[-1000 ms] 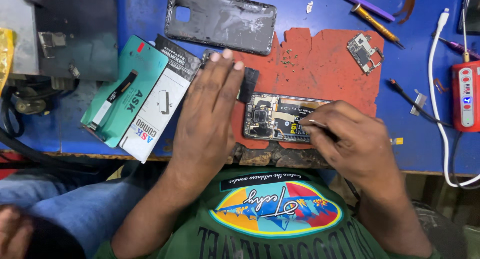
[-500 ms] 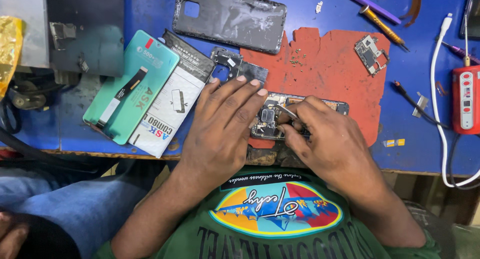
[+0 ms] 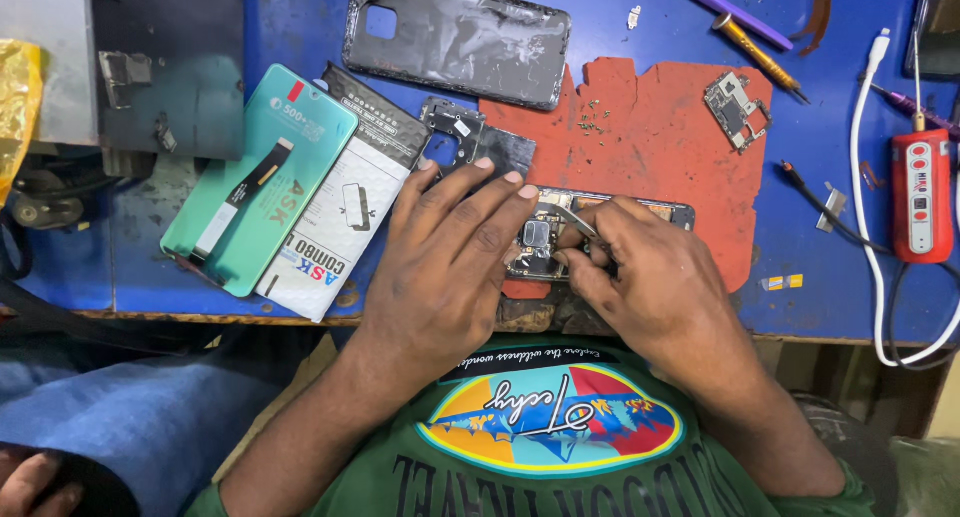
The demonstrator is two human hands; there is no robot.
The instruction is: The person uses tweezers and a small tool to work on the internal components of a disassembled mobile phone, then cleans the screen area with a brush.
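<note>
There is one view only, from a camera on the person's head. It looks almost straight down, from near, at the blue painted bench [image 3: 640,17] with its far edge at the top of the picture, and the person's green printed shirt [image 3: 560,447] fills the bottom.

Opened phone [image 3: 560,239] flat on red mat, circuitry exposed; thin metal tweezers [image 3: 578,221] over it.

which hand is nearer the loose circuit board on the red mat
Right. The right hand works with tweezers on the opened phone, below-left of the loose circuit board. The left hand lies farther left, on the phone's other end.
</note>
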